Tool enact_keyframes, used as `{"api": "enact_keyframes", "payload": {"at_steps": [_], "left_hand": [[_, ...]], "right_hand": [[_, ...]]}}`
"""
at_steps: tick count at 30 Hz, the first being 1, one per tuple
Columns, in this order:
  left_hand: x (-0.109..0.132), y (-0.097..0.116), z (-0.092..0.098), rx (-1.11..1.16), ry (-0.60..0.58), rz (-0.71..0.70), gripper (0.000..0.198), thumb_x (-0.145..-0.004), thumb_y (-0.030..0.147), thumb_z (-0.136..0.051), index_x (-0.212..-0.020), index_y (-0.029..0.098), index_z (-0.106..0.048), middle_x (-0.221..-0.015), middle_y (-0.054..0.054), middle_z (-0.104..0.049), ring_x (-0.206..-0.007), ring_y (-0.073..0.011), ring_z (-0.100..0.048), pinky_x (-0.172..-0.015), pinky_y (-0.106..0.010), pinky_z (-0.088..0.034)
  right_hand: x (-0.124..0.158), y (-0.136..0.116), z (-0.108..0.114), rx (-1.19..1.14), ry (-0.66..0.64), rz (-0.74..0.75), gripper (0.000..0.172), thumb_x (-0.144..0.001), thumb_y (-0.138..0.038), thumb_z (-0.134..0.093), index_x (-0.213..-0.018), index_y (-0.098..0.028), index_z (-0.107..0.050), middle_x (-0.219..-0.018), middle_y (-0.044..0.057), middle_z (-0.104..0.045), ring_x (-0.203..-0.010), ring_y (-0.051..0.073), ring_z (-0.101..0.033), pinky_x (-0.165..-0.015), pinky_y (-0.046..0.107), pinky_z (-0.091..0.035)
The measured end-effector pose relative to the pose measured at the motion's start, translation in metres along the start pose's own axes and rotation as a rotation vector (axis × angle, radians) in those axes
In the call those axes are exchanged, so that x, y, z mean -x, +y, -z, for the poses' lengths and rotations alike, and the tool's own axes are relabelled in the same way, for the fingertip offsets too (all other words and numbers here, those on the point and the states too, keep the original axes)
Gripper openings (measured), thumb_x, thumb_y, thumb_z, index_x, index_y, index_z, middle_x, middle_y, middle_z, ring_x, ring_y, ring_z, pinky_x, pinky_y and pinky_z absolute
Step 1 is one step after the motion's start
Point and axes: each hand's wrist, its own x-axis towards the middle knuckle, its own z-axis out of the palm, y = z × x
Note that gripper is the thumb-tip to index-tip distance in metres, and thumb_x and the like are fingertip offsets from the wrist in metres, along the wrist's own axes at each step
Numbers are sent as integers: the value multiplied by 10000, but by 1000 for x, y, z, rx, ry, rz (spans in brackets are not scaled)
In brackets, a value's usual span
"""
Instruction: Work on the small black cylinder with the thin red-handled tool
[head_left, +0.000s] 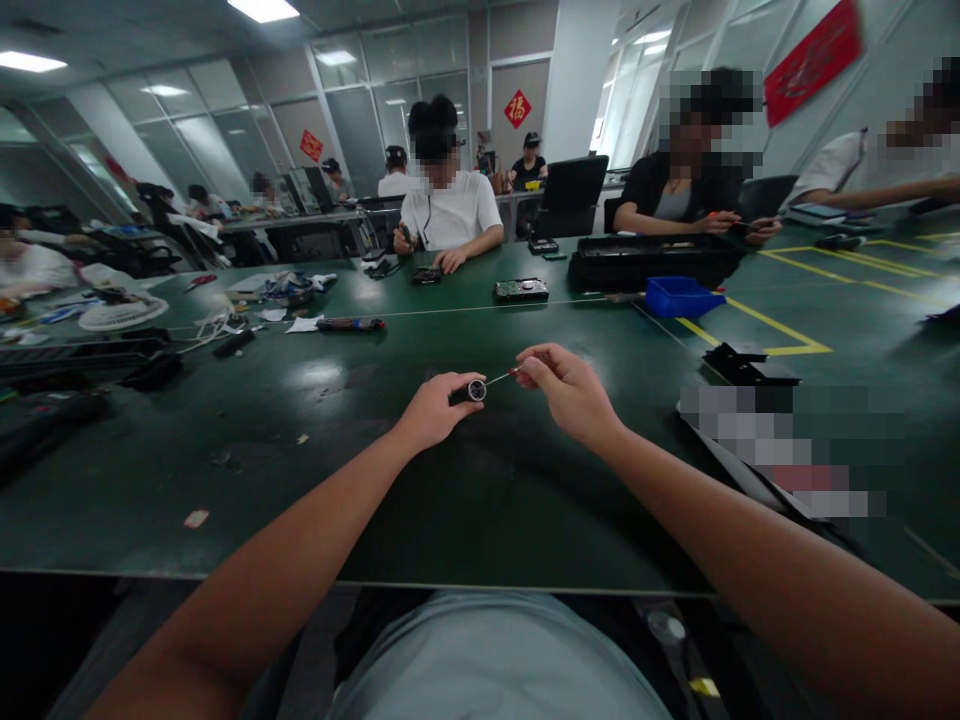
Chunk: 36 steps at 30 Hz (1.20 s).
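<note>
A small black cylindrical part (476, 391) with a pale ring at its end is gripped between the thumb and fingers of my left hand (435, 411). My right hand (568, 392) pinches the reddish handle of a thin screwdriver (500, 379), whose shaft points left and reaches the ringed end of the part. Whether the tip touches it or sits inside is too small to tell. Both hands are above the dark green table (480, 500), near its middle.
Across the table a person in white (450, 215) handles a small device. A circuit-like box (521, 290), a blue bin (681, 297) and a long black casing (652, 262) lie beyond my hands. Black brackets (750, 366) are at right; a dark tool (351, 324) and clutter at left.
</note>
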Motion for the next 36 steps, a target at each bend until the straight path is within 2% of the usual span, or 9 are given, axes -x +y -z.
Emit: {"api": "enact_keyframes", "payload": {"at_steps": [4, 7, 10, 12, 18, 28, 31, 34, 36], "left_hand": [[-1, 2, 0, 0, -21, -66, 376, -857, 265, -700, -1229, 246, -658, -1212, -38, -678, -1131, -224, -597, -1026, -404, -417], [-2, 3, 0, -13, -36, -107, 369, -860, 242, -696, -1226, 247, -658, -1223, -33, -679, -1135, -219, -595, -1025, -397, -417], [-3, 5, 1, -30, -34, -121, 385, -863, 248, -694, -1246, 253, -646, -1234, -32, -675, -1135, -217, -591, -1022, -392, -417], [-3, 6, 2, -36, -29, -113, 394, -864, 253, -694, -1255, 249, -642, -1241, -35, -672, -1139, -218, -587, -1024, -390, -415], [-1, 10, 4, -51, -29, -59, 393, -865, 299, -692, -1252, 249, -646, -1192, -38, -685, -1097, -225, -590, -994, -390, -431], [-1, 8, 2, -72, -16, -38, 406, -866, 339, -686, -1261, 257, -644, -1215, -49, -676, -1124, -248, -583, -1023, -429, -420], [0, 8, 2, -70, -10, -26, 409, -856, 332, -700, -1254, 258, -648, -1193, -48, -682, -1101, -247, -588, -1011, -427, -427], [0, 8, 2, -65, -14, -22, 414, -850, 341, -710, -1250, 255, -651, -1158, -46, -690, -1059, -238, -596, -981, -405, -439], [0, 8, 1, -63, -16, -29, 421, -847, 343, -714, -1254, 257, -649, -1162, -45, -687, -1056, -235, -593, -971, -394, -439]], "right_hand": [[-4, 6, -3, -175, 65, -93, 262, -886, -452, -576, -889, -196, -634, -749, 22, -637, -677, 156, -598, -672, 329, -489], [-7, 9, -1, -291, 129, -226, 276, -850, -470, -627, -820, -196, -624, -722, 15, -618, -634, 142, -571, -626, 309, -472], [-9, 10, 1, -392, 132, -362, 280, -834, -466, -652, -776, -195, -611, -685, 5, -591, -608, 132, -543, -589, 292, -462], [-10, 10, 2, -387, 136, -375, 273, -840, -455, -651, -773, -194, -609, -684, 2, -586, -607, 127, -537, -584, 282, -457], [-7, 8, 0, -261, 175, -223, 283, -867, -488, -617, -827, -209, -591, -732, 0, -610, -626, 127, -556, -607, 291, -462], [0, -3, 0, 31, 96, -21, 251, -935, -442, -517, -919, -207, -600, -795, 36, -675, -712, 166, -636, -696, 342, -512], [2, -8, 2, 197, 97, 15, 298, -910, -491, -565, -844, -207, -628, -729, 31, -689, -651, 162, -627, -638, 314, -473], [5, -13, 4, 396, 137, 56, 384, -846, -550, -647, -671, -212, -600, -587, 4, -628, -517, 132, -525, -537, 283, -373], [6, -15, 5, 452, 154, 92, 408, -823, -559, -673, -625, -214, -582, -546, -6, -594, -482, 121, -473, -508, 279, -333]]}}
